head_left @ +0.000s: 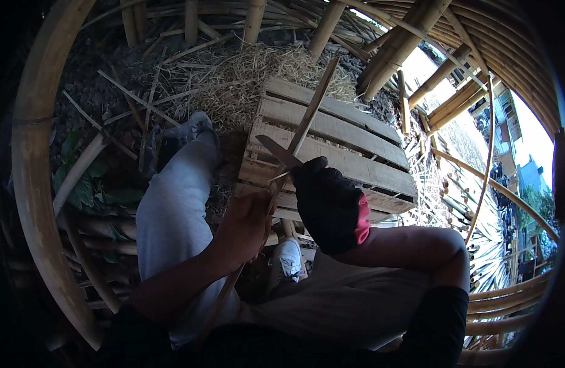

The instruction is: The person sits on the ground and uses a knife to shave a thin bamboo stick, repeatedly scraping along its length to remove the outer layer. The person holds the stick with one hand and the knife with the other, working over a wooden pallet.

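Observation:
My bare left hand (242, 222) is closed round a long, narrow bamboo strip (314, 109). The strip runs from my lap up and away over a slatted wooden pallet (356, 173). In a black and red glove, my right hand (329, 205) grips a knife whose handle is hidden in the fist. The knife's blade (278, 151) points up and left, crossing the strip just beyond my left hand. A thin, pale sliver (278, 177) curls off the strip near the blade.
Shavings (233, 70) lie in a heap behind the pallet. A thick bamboo pole (40, 159) curves along the left side, and a slanted bamboo post (400, 46) stands far right of the heap. Many cut poles (478, 221) lie at the right. My shoe (288, 257) is close below the pallet.

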`<action>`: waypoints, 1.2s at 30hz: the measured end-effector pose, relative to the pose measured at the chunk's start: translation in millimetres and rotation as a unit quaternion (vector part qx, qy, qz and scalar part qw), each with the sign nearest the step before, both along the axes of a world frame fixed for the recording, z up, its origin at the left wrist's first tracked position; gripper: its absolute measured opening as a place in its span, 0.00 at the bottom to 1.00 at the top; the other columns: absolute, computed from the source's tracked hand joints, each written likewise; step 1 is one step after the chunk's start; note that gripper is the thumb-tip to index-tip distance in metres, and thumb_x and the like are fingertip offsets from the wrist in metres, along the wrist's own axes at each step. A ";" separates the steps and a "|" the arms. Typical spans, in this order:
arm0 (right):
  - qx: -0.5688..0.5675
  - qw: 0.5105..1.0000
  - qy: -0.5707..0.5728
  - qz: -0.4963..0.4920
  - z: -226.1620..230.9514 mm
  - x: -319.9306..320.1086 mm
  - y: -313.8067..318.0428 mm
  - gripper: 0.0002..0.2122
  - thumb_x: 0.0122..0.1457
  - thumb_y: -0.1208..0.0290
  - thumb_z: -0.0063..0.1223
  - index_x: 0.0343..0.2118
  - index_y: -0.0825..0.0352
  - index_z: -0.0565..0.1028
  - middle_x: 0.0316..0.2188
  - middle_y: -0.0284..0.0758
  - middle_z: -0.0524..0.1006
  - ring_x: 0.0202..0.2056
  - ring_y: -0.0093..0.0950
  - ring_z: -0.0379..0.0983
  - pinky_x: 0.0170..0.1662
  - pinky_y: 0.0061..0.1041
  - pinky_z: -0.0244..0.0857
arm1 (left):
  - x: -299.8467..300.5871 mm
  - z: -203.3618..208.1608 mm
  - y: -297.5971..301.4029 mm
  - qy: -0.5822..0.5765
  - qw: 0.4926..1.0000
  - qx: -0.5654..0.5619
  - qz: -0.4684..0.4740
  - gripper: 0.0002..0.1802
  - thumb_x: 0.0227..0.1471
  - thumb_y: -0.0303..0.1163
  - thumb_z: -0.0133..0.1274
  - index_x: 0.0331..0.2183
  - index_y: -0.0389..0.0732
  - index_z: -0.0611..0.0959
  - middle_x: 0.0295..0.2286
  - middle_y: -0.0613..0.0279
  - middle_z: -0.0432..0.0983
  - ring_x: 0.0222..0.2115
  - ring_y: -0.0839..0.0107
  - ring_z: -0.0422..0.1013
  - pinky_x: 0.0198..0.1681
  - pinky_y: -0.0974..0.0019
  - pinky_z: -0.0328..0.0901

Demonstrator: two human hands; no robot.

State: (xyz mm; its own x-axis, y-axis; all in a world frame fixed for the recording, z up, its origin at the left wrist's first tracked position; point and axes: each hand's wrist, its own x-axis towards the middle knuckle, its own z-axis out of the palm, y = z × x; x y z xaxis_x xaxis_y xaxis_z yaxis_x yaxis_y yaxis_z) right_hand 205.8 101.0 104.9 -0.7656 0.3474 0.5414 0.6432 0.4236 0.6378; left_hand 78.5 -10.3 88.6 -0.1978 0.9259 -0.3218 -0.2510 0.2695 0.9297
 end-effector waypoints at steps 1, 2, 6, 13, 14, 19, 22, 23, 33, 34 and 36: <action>-0.066 0.996 0.004 0.065 3.7 1.5 2.5 0.10 0.64 0.60 0.50 0.36 0.62 0.74 0.20 0.30 0.66 0.17 0.26 0.67 0.19 0.30 0.60 | -0.5 -1.1 -0.6 0.010 1.000 -0.001 0.005 0.21 0.70 0.43 0.31 0.31 0.42 0.72 0.11 0.70 0.61 0.05 0.80 0.56 0.08 0.72 0.52; -0.131 0.983 0.009 0.129 8.9 5.4 9.3 0.09 0.63 0.62 0.51 0.37 0.61 0.74 0.21 0.30 0.67 0.19 0.27 0.68 0.20 0.30 0.61 | -0.9 -1.0 -1.1 0.000 1.000 -0.002 0.002 0.21 0.70 0.43 0.31 0.31 0.42 0.72 0.11 0.70 0.61 0.05 0.80 0.56 0.08 0.72 0.52; -0.266 0.947 -0.042 0.175 27.9 13.1 11.8 0.07 0.58 0.69 0.52 0.39 0.61 0.75 0.28 0.31 0.72 0.24 0.30 0.74 0.22 0.30 0.66 | -0.8 -9.1 0.3 -0.011 1.000 -0.009 -0.004 0.20 0.70 0.41 0.30 0.30 0.43 0.71 0.11 0.70 0.61 0.05 0.81 0.56 0.08 0.73 0.53; -0.317 0.929 -0.075 0.174 47.8 13.1 30.0 0.11 0.60 0.70 0.50 0.45 0.61 0.76 0.33 0.35 0.77 0.32 0.35 0.79 0.29 0.36 0.72 | -8.9 -8.4 7.1 -0.066 0.997 0.030 -0.017 0.18 0.69 0.39 0.29 0.31 0.44 0.70 0.09 0.71 0.58 0.04 0.80 0.54 0.06 0.73 0.51; -0.320 0.930 -0.050 0.176 49.3 13.3 32.1 0.11 0.60 0.69 0.49 0.45 0.61 0.76 0.34 0.36 0.77 0.33 0.36 0.79 0.29 0.36 0.72 | -12.8 -5.0 6.3 -0.156 0.986 0.031 -0.042 0.18 0.69 0.40 0.29 0.31 0.45 0.70 0.09 0.71 0.57 0.04 0.80 0.54 0.06 0.74 0.51; -0.327 0.917 0.072 0.216 58.5 10.0 47.3 0.12 0.64 0.63 0.51 0.45 0.63 0.76 0.34 0.38 0.77 0.35 0.39 0.78 0.33 0.36 0.73 | -23.6 -5.8 0.2 -0.432 0.888 0.053 -0.150 0.21 0.69 0.48 0.29 0.31 0.47 0.69 0.08 0.73 0.54 0.04 0.80 0.51 0.05 0.76 0.49; -0.521 0.828 0.203 0.037 86.7 -5.0 37.4 0.19 0.61 0.51 0.57 0.41 0.64 0.78 0.31 0.39 0.79 0.35 0.38 0.78 0.35 0.35 0.72 | -20.7 -8.8 1.6 -0.475 0.860 0.076 -0.173 0.25 0.68 0.56 0.30 0.31 0.47 0.69 0.09 0.74 0.55 0.04 0.81 0.51 0.06 0.76 0.48; -0.543 0.812 0.212 -0.005 91.8 -6.5 36.1 0.20 0.59 0.49 0.59 0.40 0.64 0.78 0.31 0.39 0.79 0.35 0.37 0.79 0.36 0.34 0.71 | -20.7 -8.1 1.5 -0.477 0.856 0.082 -0.180 0.26 0.67 0.57 0.29 0.31 0.47 0.69 0.09 0.75 0.55 0.04 0.81 0.51 0.06 0.77 0.48; -0.502 0.834 0.163 0.162 78.8 11.7 50.8 0.21 0.57 0.49 0.62 0.41 0.63 0.80 0.30 0.36 0.80 0.31 0.31 0.78 0.35 0.29 0.71 | -22.7 -12.1 -1.0 -0.574 0.777 0.118 -0.230 0.27 0.66 0.61 0.30 0.32 0.48 0.67 0.10 0.76 0.57 0.05 0.83 0.53 0.07 0.78 0.49; -0.506 0.839 0.156 0.123 84.4 8.8 48.0 0.20 0.58 0.50 0.61 0.42 0.63 0.80 0.30 0.35 0.80 0.29 0.29 0.77 0.35 0.29 0.70 | -22.7 -12.5 -0.7 -0.586 0.765 0.122 -0.236 0.27 0.66 0.61 0.31 0.32 0.48 0.66 0.11 0.76 0.57 0.05 0.83 0.54 0.07 0.78 0.49; -0.643 0.690 0.298 0.147 68.3 14.1 58.7 0.17 0.64 0.54 0.56 0.47 0.62 0.80 0.26 0.31 0.76 0.25 0.19 0.70 0.32 0.27 0.67 | -22.1 -11.4 -0.1 -0.594 0.753 0.137 -0.247 0.26 0.66 0.61 0.31 0.32 0.48 0.65 0.11 0.76 0.58 0.05 0.83 0.54 0.07 0.78 0.49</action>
